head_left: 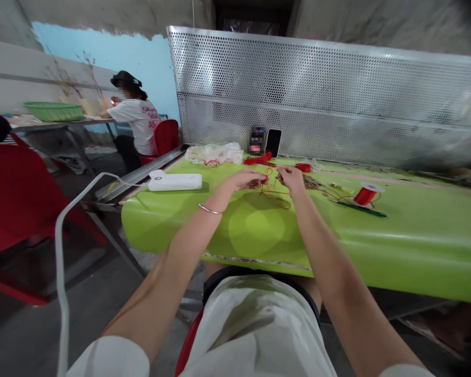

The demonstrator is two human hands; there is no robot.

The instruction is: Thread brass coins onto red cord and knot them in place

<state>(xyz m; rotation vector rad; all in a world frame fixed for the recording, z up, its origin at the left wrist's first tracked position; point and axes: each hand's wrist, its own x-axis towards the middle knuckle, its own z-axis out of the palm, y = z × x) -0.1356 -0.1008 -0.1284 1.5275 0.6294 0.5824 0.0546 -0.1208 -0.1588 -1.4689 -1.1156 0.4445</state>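
Above the green tabletop [220, 220], my left hand [248, 179] is closed in a pinch on red cord [267, 183], a loop of which stands up from the fingertips. Loose cord trails down onto the table below it. Close by on the right, the fingers of my right hand [289, 178] are pinched together, with a short red strand hanging beside them. A pile of brownish strands [312, 181] lies just behind my right hand. A bundle of red cord [259, 159] rests behind both hands.
A red thread spool [364, 195] and a dark green pen [361, 208] lie to the right. On the left sits a white device [175, 181] with a cable. Two phones [273, 142] lean on the perforated metal panel [298, 84]. A person [135, 118] sits at another table.
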